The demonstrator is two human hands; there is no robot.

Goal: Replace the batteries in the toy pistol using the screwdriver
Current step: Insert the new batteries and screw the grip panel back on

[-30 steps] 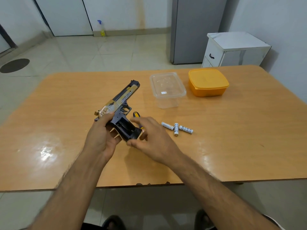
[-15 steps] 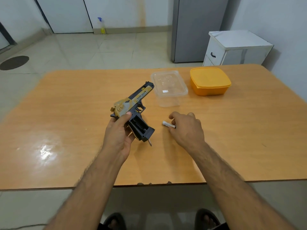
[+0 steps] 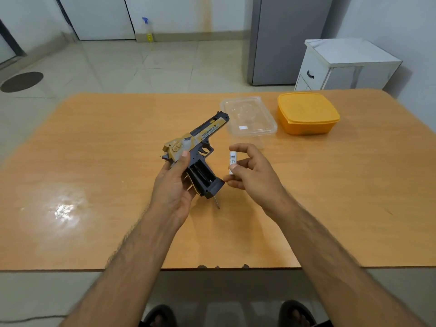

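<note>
The toy pistol [image 3: 195, 147] is held above the bench [image 3: 94, 161] by the left hand [image 3: 173, 185], whose fingers are wrapped around the rear of the grip while the thumb is pressed against the side of the frame. The barrel is pointed up and away toward the far right, and the open battery compartment [image 3: 201, 174] in the grip is turned toward the camera. A white battery [image 3: 232, 161] is pinched upright between the thumb and fingers of the right hand [image 3: 252, 173], just beside the grip and to its right, not touching it. Below the butt of the pistol, the metal tip of the screwdriver [image 3: 216, 202] is seen lying on the bench; the rest of it is hidden behind the pistol. Farther back, a clear plastic box [image 3: 247, 116] is set on the bench near the muzzle, and an orange lidded box [image 3: 306, 113] stands just to its right.
</note>
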